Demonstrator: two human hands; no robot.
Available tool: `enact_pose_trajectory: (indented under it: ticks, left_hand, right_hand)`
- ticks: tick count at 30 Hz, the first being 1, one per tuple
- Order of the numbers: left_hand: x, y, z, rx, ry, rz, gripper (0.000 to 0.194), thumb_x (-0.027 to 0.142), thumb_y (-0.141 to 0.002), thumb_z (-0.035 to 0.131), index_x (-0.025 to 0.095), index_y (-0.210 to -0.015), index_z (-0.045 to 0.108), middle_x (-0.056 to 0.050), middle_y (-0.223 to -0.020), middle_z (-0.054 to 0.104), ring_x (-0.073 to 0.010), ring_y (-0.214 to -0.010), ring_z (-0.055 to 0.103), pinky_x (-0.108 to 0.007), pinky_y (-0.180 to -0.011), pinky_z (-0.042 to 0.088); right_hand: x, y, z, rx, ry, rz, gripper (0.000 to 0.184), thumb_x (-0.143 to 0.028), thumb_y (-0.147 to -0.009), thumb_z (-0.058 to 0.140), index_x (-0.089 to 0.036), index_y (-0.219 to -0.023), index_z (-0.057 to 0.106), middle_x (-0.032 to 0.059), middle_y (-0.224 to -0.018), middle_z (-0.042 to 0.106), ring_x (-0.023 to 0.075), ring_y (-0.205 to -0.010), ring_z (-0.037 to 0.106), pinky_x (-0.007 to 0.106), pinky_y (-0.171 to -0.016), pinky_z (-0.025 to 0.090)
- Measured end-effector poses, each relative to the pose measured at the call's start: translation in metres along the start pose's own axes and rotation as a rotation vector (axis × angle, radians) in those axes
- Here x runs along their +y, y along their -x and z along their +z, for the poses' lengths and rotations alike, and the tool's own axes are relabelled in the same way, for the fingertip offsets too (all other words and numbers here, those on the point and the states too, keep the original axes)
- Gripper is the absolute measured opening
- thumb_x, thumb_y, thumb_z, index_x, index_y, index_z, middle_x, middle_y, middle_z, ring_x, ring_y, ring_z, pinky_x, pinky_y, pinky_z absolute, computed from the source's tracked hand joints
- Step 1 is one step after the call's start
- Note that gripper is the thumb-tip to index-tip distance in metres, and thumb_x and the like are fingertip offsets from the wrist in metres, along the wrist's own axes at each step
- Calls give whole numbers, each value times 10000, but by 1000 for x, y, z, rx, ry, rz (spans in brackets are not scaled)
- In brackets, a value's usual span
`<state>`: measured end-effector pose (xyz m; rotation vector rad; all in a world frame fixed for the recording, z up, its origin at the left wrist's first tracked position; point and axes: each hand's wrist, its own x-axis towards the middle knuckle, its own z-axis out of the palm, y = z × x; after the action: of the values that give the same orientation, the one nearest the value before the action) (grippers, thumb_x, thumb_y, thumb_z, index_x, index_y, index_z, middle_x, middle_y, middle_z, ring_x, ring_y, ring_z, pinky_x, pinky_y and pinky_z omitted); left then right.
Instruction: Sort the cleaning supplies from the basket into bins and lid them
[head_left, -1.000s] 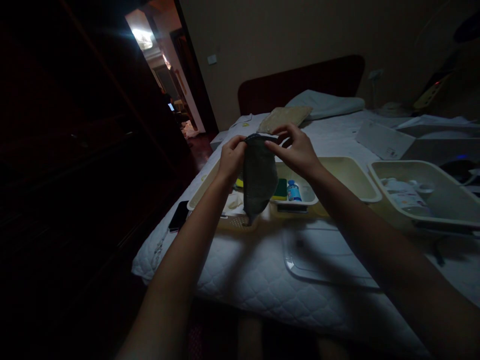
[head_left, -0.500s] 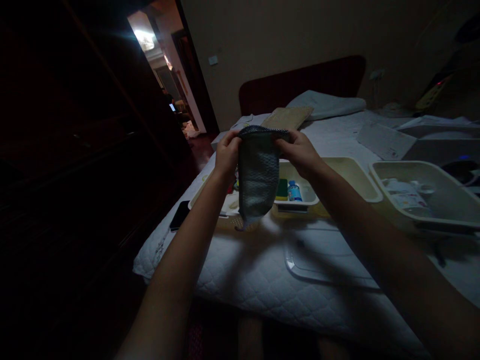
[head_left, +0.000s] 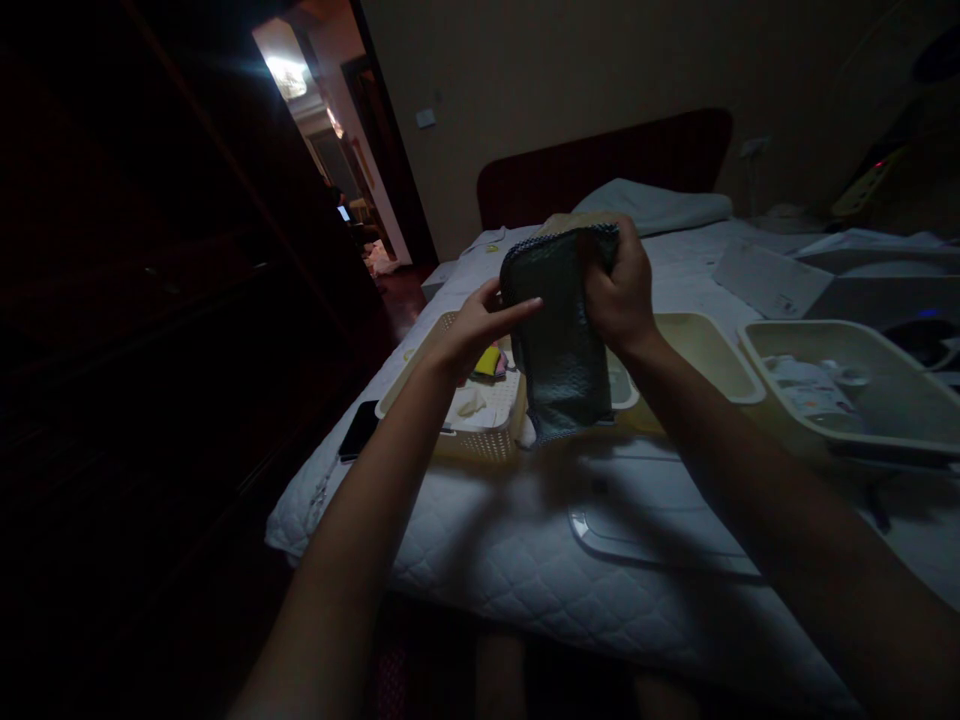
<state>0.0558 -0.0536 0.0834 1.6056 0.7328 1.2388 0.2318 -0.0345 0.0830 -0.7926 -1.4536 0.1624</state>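
Observation:
A dark grey-green cloth piece (head_left: 564,340) with a checked edging hangs upright in front of me, its surface slightly shiny and crinkled. My right hand (head_left: 621,285) grips it by its upper right side. On the left edge rests my left hand (head_left: 480,325), thumb stretched across the front and the other fingers partly hidden behind. Below and to the left is a perforated cream basket (head_left: 491,440) holding a yellow item (head_left: 489,360) and white pieces. The cloth covers most of the white bin behind it.
Two cream bins (head_left: 709,350) (head_left: 862,435) stand to the right; the farther one holds pale items. A clear lid (head_left: 652,520) lies on the quilted bed (head_left: 480,570). A black phone (head_left: 360,430) is by the left edge. An open box (head_left: 780,280) sits at right.
The cloth piece has moved right and opened out wider. My right hand has risen and shifted its hold to the upper right side; my left hand has moved right and lower, its thumb now flat across the front.

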Motion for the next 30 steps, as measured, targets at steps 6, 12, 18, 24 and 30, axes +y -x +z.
enact_pose_trajectory:
  ticks: [6,12,18,24,30]
  left_hand:
    - [-17,-2,-4,-78,-106,-78,357,311,-627,808,118,-905,694,-94,-935,721,-236,-952,657,-371,-880,502]
    - [-25,-8,-8,62,-30,-22,310,348,-662,788,133,-847,663,-48,-863,694,-158,-815,654,-287,-762,505]
    - [-24,-7,-9,40,-31,-75,354,422,-677,788,129,-820,649,-34,-808,673,-131,-739,637,-272,-721,497]
    - [-22,-4,-6,24,49,-75,382,445,-715,765,170,-935,617,-3,-832,669,-111,-710,625,-235,-667,494]
    - [-16,-5,-1,126,124,-47,239,334,-828,679,179,-980,576,-3,-848,659,-122,-780,639,-233,-712,500]
  right_hand:
    - [1,-4,-4,42,-8,22,296,-497,-939,482,-210,-989,533,62,-985,609,229,-1067,574,408,-943,458]
    - [1,-7,-5,19,-41,38,328,-503,-836,646,-220,-947,522,55,-988,620,229,-1048,584,377,-880,494]
    - [2,-9,-7,38,-69,30,282,-445,-833,662,-209,-891,520,36,-938,623,213,-1015,596,375,-869,510]
    - [9,-11,-7,42,-80,35,317,-482,-829,657,-201,-913,539,28,-932,629,206,-1002,606,376,-871,518]
    - [11,-9,-5,-120,-246,276,545,-662,-726,677,-207,-1008,576,46,-985,660,199,-979,630,316,-819,522]
